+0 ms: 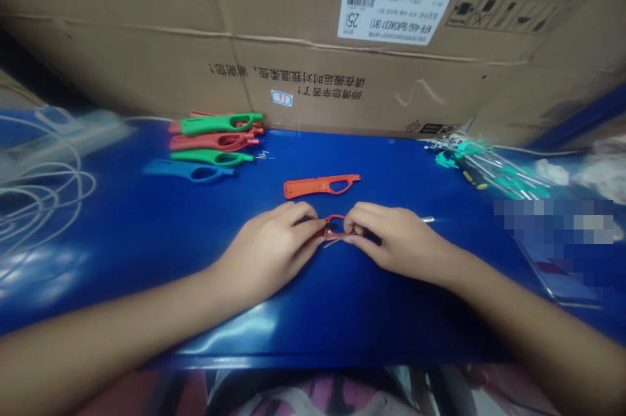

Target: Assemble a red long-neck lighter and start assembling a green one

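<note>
I've 1 carton (171, 5) behind 1 blue table (313, 318); L side: 2 green handles (208, 126), 1 blue handle (178, 170), red ones overlapping, can't count. 1 orange shell (306, 188) mid-table. Clear btwn hands & front edge. 2 hands, nearly together: L hand (274, 246) clamped on red frame (335, 217), ctr; R hand (401, 233) pinches thin metal strip (333, 242) at frame's other end.

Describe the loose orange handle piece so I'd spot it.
A brown cardboard box backs a blue table. Beyond the left hand and right hand lies an orange plastic handle piece, looped at one end. Unlike the grouped green, red and blue plastic handles, it lies alone.
</note>
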A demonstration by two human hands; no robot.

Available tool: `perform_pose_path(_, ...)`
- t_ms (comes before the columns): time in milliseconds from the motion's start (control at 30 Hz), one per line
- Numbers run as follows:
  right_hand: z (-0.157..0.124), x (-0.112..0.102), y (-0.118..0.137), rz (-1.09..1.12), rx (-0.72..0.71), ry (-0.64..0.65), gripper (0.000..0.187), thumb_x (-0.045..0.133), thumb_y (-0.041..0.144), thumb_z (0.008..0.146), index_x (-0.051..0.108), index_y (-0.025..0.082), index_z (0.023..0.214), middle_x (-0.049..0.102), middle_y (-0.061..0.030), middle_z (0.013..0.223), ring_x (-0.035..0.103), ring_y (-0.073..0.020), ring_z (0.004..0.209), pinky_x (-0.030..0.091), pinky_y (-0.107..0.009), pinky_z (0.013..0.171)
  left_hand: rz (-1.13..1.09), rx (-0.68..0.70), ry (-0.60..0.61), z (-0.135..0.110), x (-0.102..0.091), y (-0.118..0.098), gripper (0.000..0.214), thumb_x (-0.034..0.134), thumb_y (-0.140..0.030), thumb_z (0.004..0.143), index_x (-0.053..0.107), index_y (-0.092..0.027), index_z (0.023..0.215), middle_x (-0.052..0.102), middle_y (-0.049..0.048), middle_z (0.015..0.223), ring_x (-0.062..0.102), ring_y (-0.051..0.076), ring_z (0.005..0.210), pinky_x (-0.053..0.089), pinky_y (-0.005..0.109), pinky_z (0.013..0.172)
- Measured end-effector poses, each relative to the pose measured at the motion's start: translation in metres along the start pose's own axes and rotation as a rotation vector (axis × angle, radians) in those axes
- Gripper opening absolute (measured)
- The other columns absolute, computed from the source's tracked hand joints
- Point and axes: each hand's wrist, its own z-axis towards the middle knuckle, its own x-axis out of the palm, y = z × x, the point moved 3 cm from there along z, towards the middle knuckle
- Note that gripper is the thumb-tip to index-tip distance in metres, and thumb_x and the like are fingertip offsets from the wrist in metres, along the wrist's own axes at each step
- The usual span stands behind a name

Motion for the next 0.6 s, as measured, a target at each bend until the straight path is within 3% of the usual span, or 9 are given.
perform_pose_path(400, 0.000, 0.000, 0.000, -0.029, 0.006, 0.006, 0.003, 0.056, 0.027, 0.096, 0.056, 0.024, 0.095, 0.064, 0.0018, 0.095, 0.056, -0.0131, 0.075, 0.030, -0.026, 0.062, -0.236, -0.138, -0.046, 0.007, 0.005, 0.016, 0.014, 0.062, -0.025, 0.095, 0.075, -0.022, 0.100, 0.072, 0.0021, 0.099, 0.068, 0.017, 0.084, 0.054, 0.028, 0.074)
perform_pose_path(600, -0.001, 0.001, 0.000, -0.038, 0.004, 0.012, 0.003, 0.055, 0.026, 0.096, 0.056, 0.023, 0.095, 0.064, 0.0013, 0.095, 0.057, -0.0133, 0.075, 0.030, -0.026, 0.061, -0.295, -0.136, -0.098, 0.008, 0.004, 0.019, 0.011, 0.066, -0.026, 0.093, 0.075, -0.021, 0.092, 0.074, 0.0011, 0.092, 0.068, 0.015, 0.081, 0.052, 0.026, 0.073)
